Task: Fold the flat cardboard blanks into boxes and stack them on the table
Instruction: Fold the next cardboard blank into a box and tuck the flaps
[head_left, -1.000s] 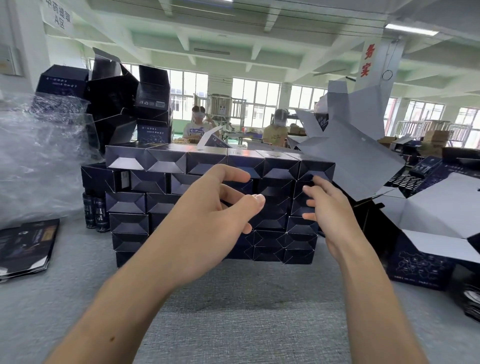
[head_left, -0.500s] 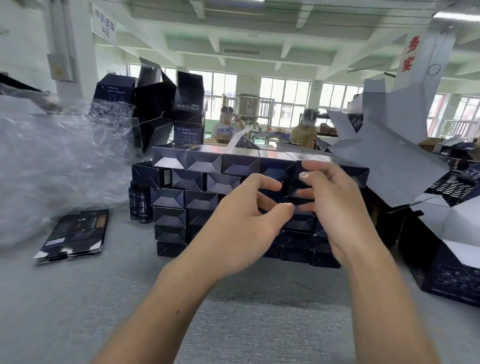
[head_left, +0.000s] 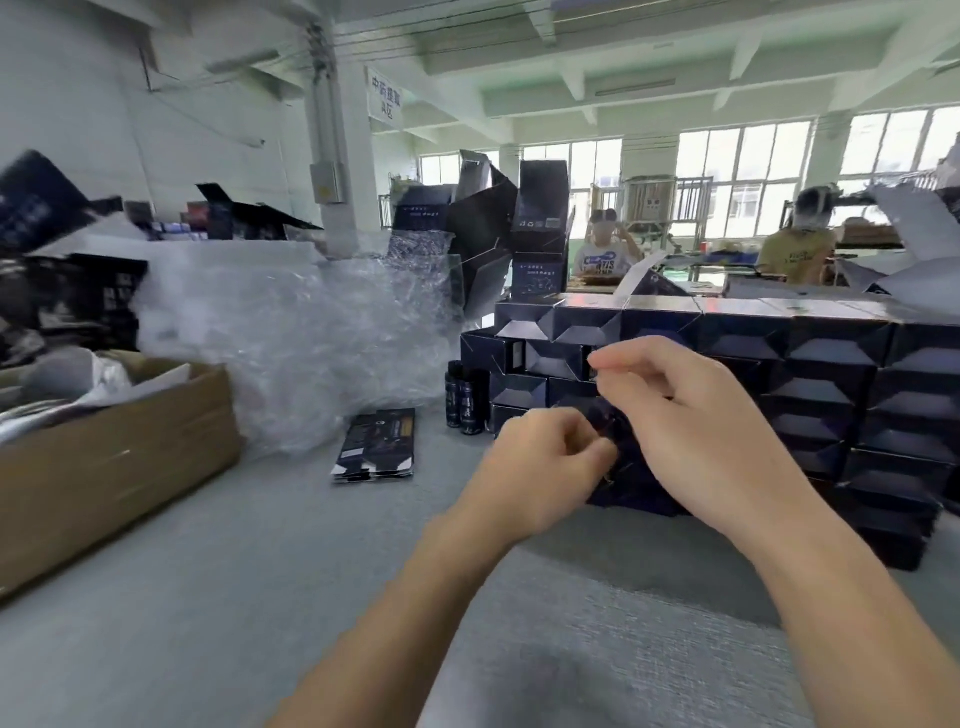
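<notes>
Down at the centre of the view both hands are bunched close together, nearly touching. The left hand (head_left: 545, 460) has its fingers curled in like a loose fist, and the right hand (head_left: 696, 415) sits just above and to the right of it with its fingers hooked over toward the left. Honestly can't tell if either one is pinching anything, because all that shows between them is dark and the wall of folded boxes (head_left: 810, 364) directly behind is the same colour, so it all blends together. That wall is several rows high and runs off to the right, so a fair chunk of the job looks done already. The bit that matters for the next go, I reckon, is the pile of flat blanks (head_left: 375, 444). It lies on the grey worktop (head_left: 234, 597) off to the left of the hands, apart from them, long side pointing roughly away from the person with a slight lean. The left hand is clearly the nearer one, so if a fresh blank is next, that's the short reach, and the right would have to cross over. Beyond that there are a couple of small dark bottles (head_left: 462, 400) beside the boxes, a big heap of plastic wrap (head_left: 311, 332), and a brown carton (head_left: 104, 467) at the far left.
</notes>
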